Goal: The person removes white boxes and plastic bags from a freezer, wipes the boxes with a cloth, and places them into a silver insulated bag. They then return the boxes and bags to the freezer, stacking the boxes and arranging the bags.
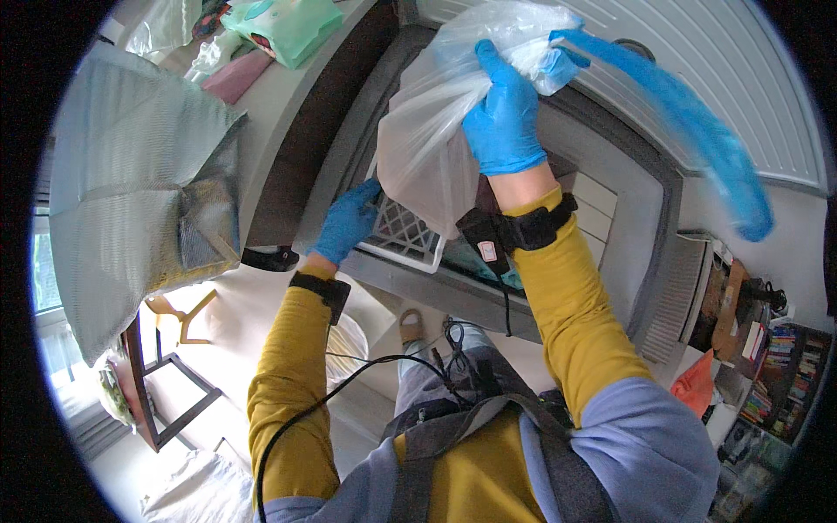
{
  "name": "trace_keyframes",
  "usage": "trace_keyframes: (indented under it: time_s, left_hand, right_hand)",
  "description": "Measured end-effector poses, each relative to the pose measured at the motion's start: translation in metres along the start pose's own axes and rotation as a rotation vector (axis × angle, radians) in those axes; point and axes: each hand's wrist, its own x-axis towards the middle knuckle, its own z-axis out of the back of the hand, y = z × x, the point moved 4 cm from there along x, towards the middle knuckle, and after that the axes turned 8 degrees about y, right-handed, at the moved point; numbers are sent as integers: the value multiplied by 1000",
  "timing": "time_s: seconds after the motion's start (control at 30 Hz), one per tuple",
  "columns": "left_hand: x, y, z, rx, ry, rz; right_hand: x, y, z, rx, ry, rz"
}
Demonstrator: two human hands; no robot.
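My right hand (507,114), in a blue disposable glove, grips the bunched neck of a large translucent plastic bag (425,157). The bag hangs over an open chest freezer (644,242), with something pale pinkish inside that I cannot make out. From the bunched top a long blue plastic strip (693,124) trails to the right, blurred by motion. My left hand (346,219), gloved in blue too, has its fingers curled at the left rim of a white lattice basket (409,238) in the freezer mouth. The bag hides part of this basket.
The ribbed freezer lid (732,85) stands raised behind. At left, a silvery insulated wrap (124,150) and a green package (284,29) lie on a ledge. A black cable (353,376) runs across my body. Bookshelves (785,379) stand at right, a wooden stool (173,392) at lower left.
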Motion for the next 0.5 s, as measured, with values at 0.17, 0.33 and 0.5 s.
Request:
trace_keyframes:
  time_s: [0.17,0.33,0.5]
  left_hand:
    - [-6,-41,21,-662,-82,70]
    - [6,-80,-2,-1218,139,-125]
    - [5,-86,-33,-663,37,-248]
  right_hand:
    - [-2,55,-4,92,101,62]
    - [-36,114,-15,-596,355,285]
    - [-72,112,-58,-325,521,213]
